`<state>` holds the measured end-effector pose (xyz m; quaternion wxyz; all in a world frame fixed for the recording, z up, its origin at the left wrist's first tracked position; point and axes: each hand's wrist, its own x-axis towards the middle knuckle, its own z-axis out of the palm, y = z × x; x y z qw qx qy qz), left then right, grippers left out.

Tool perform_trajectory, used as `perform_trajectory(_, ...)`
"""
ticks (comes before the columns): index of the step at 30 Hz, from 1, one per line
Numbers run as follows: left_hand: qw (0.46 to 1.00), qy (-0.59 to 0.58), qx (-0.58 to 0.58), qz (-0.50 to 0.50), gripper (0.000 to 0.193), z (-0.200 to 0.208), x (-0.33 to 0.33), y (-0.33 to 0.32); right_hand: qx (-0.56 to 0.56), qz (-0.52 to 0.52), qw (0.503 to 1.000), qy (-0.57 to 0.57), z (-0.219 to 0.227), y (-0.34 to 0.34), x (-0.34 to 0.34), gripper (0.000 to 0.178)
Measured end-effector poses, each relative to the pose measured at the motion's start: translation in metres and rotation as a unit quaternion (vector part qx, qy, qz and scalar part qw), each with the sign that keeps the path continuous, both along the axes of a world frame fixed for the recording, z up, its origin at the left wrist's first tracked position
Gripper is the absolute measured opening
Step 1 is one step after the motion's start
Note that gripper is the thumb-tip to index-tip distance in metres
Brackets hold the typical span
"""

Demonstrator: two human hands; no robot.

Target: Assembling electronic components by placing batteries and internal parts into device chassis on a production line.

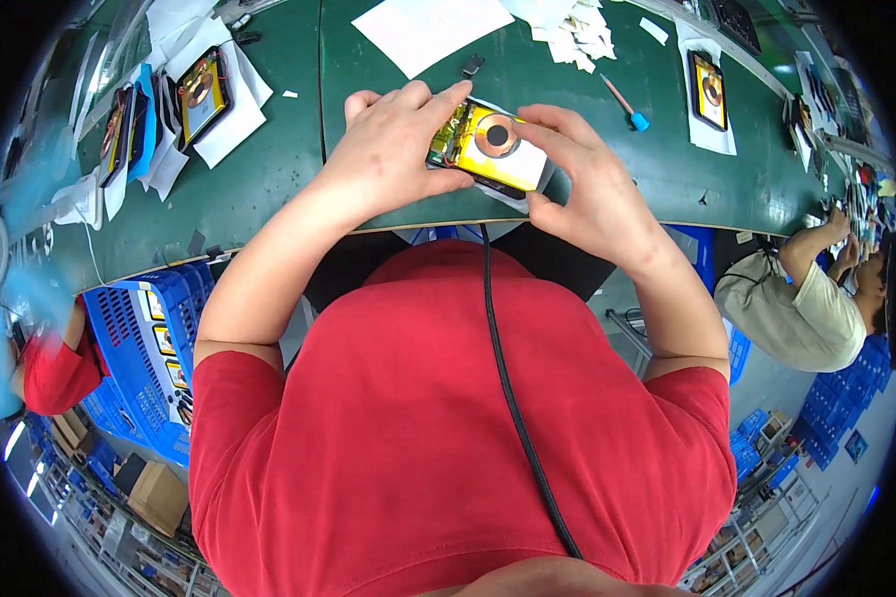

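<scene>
An uncased power bank [513,167] lies tilted near the table's front edge, between my two hands. A copper coil ring [497,136] with a dark centre sits on its yellow and white face, and a green circuit board [448,136] shows at its left end. My left hand [388,149] grips that end, thumb along the near edge and index finger at the far edge. At the right end, my right hand [599,184] has its thumb by the near corner and its fingers on the far side. White paper shows partly under the power bank.
A small black part [473,67] lies just beyond it. Farther back are a white sheet [431,30] and a heap of paper scraps [575,30]. A blue-ended screwdriver [627,105] lies rightward. Similar units [709,92] flank both sides. Blue crates [144,348] and co-workers [801,298] are nearby.
</scene>
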<state>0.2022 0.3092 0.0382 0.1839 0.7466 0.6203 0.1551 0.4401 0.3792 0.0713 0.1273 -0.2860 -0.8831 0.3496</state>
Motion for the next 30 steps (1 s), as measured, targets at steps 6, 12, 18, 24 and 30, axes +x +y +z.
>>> perform_trajectory(6,1.000,-0.014,0.006,0.023,0.084,-0.003,0.006,0.000,-0.004,-0.010,1.000,-0.001,0.002,0.002,-0.001,0.067)
perform_trajectory(12,0.999,-0.015,-0.003,0.046,0.083,-0.004,0.008,-0.005,0.174,0.019,0.984,-0.019,-0.006,0.010,0.002,0.059)
perform_trajectory(18,0.999,-0.037,-0.008,0.033,0.082,-0.008,0.003,-0.005,0.169,0.056,0.982,0.066,-0.028,0.030,0.006,0.055)
perform_trajectory(24,0.999,-0.036,0.006,0.037,0.084,-0.009,0.003,-0.005,0.153,0.060,0.982,0.087,-0.036,0.030,0.005,0.057)
perform_trajectory(30,0.998,-0.040,0.018,0.034,0.085,-0.012,0.004,-0.004,0.155,0.041,0.983,0.091,-0.045,0.025,0.005,0.056)
